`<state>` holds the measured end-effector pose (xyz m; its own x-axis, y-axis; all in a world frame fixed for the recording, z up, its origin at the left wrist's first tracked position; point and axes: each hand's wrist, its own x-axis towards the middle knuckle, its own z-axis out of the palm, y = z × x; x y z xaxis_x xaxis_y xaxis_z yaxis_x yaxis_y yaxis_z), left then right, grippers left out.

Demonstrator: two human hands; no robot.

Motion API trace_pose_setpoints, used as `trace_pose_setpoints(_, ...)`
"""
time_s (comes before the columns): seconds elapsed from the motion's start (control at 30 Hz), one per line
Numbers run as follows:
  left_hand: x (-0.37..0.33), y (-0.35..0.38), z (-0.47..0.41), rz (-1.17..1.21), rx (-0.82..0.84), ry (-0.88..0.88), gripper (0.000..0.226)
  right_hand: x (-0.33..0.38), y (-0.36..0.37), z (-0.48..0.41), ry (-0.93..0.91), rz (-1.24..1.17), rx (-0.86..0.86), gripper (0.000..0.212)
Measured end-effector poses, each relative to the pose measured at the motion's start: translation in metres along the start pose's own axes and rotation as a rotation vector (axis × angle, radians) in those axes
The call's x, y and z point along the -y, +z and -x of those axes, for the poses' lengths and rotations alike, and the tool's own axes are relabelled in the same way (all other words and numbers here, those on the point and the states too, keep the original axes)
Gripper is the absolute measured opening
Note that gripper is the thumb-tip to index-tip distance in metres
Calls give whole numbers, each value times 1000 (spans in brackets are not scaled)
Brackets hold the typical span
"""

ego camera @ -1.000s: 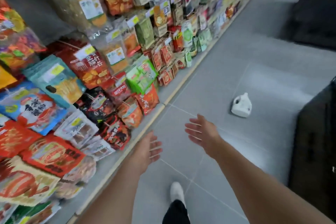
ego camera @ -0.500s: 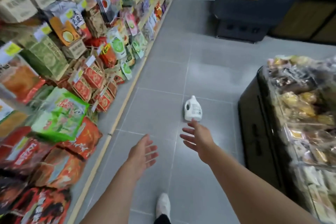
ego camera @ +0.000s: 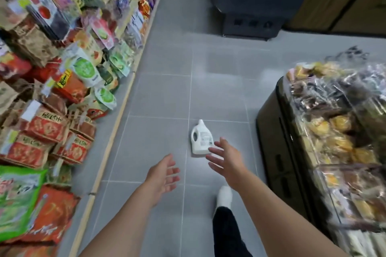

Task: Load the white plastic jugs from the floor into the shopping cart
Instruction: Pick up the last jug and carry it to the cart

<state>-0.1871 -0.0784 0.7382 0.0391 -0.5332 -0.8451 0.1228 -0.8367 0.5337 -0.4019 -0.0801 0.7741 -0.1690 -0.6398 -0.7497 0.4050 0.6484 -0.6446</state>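
Note:
A white plastic jug (ego camera: 201, 137) with a handle and a label lies on its back on the grey tiled floor, cap pointing away from me. My right hand (ego camera: 226, 157) is stretched out with fingers spread, its fingertips overlapping the jug's lower right corner in the picture; contact cannot be told. My left hand (ego camera: 164, 173) hovers open, palm turned inward, below and left of the jug and apart from it. Both hands hold nothing. No shopping cart is in view.
Shelves packed with snack bags (ego camera: 69, 81) line the left side of the aisle. A dark display bin (ego camera: 277, 152) with wrapped baked goods stands close on the right. Another dark stand (ego camera: 254, 6) is farther ahead. My white shoe (ego camera: 224, 195) steps forward.
The view has turned and moved toward the jug, which now lies nearer and centred. Both open hands have reached closer to it.

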Motion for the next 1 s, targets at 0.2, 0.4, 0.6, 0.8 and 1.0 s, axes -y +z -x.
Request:
trace_pose_setpoints(0.2, -67, 79, -83, 27, -94, 14, 41, 71, -10, -133, 64, 61, -68, 41)
trace_pose_setpoints(0.4, -126, 135, -163, 86, -203, -36, 43, 126, -4, -261, 134, 160, -77, 40)
trace_pose_setpoints(0.6, -160, 164, -248, 106, -241, -95, 42, 142, 0, -374, 193, 241, -75, 41)
trace_pose_setpoints(0.8, -151, 179, -356, 58, -247, -167, 44, 109, -3, -481, 273, 295, -94, 38)
trace_pose_setpoints(1.0, -103, 189, -505, -50, -250, -232, 37, 50, -5, -619, 259, 370, -108, 35)
